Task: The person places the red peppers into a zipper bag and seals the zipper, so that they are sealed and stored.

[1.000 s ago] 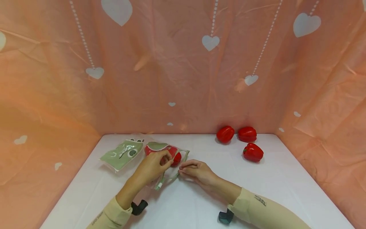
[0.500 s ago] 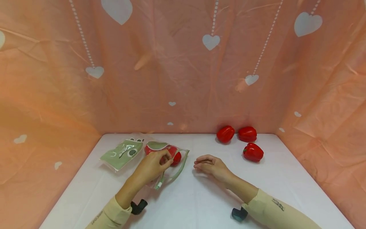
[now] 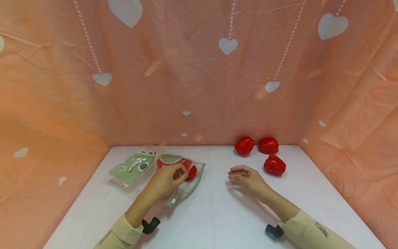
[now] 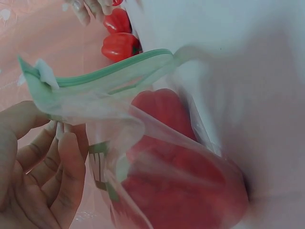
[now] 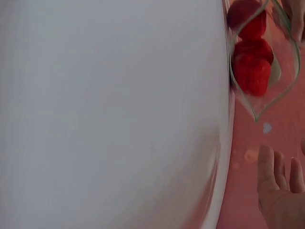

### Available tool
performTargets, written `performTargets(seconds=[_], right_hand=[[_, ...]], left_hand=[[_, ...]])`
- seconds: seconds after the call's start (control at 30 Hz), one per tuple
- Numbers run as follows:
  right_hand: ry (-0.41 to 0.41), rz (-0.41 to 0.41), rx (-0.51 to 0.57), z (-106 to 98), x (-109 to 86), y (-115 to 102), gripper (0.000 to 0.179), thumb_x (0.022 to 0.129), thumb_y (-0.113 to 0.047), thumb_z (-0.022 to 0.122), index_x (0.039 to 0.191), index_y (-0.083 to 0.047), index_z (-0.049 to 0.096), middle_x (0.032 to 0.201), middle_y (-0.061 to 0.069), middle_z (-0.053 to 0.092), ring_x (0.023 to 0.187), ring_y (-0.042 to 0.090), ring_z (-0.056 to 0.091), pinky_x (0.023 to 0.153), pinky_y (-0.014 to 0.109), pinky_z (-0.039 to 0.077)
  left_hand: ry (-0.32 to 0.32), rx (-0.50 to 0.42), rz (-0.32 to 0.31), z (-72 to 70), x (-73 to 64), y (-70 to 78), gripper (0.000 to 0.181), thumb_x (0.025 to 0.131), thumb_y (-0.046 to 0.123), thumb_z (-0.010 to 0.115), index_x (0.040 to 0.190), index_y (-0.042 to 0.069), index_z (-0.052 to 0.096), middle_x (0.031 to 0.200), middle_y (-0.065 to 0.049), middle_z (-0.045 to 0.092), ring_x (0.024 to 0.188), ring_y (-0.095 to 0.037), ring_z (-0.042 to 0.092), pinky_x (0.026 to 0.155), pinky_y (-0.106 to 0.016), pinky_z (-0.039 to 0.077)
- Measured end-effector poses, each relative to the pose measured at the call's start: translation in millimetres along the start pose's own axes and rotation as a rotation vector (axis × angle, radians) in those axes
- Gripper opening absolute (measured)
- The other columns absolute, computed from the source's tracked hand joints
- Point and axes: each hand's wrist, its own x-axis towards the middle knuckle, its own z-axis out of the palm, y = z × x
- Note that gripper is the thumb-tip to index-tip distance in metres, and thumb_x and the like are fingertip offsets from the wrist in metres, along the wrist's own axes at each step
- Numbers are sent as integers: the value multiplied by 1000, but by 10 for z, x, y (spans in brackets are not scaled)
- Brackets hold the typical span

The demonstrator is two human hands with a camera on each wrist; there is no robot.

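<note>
My left hand (image 3: 168,180) pinches the upper side of a clear zip bag (image 4: 114,102) between thumb and fingers. The bag lies with its green-edged mouth spread apart, facing right, and a white slider sits at one end of the zip. Several red bell peppers (image 4: 162,112) are inside it, seen through the plastic. My right hand (image 3: 248,178) holds nothing, its fingers loosely bent above the table between the bag and the loose peppers. Three loose red bell peppers lie at the back right: one on the left (image 3: 244,146), one behind (image 3: 268,145), one nearer (image 3: 275,165).
A second bag (image 3: 133,167), green-printed with a face, lies flat at the left beside the open one. The white table (image 3: 217,221) ends at an orange cloth backdrop (image 3: 202,86) with white hearts, which also rises along both sides.
My right hand has let go of the bag's rim and moved right, toward the loose peppers. My left hand keeps its pinch on the bag and has hardly moved.
</note>
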Motion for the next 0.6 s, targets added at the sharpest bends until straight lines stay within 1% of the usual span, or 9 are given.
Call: performTargets(seconds=[0.27,0.4,0.53,0.6], right_hand=[[77,-3,-26,-255,-75,-21,51,106,-12,68,147,11,49,141,27,64,120,24,72,102,33,56],[97,-18,-41,-358,-119,-45,51,105,-9,68,148,12,48,140,27,64,117,21,73,101,33,57],[134,-28,-60,-465,-151,-63,51,104,-8,69,147,12,49,137,25,67,112,17,74,99,33,58],[154,-48,-79,-524,-163,-64,51,104,-7,70,146,13,49,136,27,67,110,14,74,97,31,59]], left_hand=[[-14,-8,-31,5,9,6,11,96,18,82,95,19,71,76,13,65,66,-6,56,67,-28,50],[-17,-11,-40,6,11,8,11,96,18,82,95,19,71,76,12,65,67,-7,56,67,-28,51],[-20,-14,-48,6,11,13,11,96,19,82,96,19,71,77,12,65,67,-7,56,67,-28,51],[-22,-15,-50,6,10,16,11,96,19,82,96,19,71,77,12,66,68,-8,56,67,-28,51]])
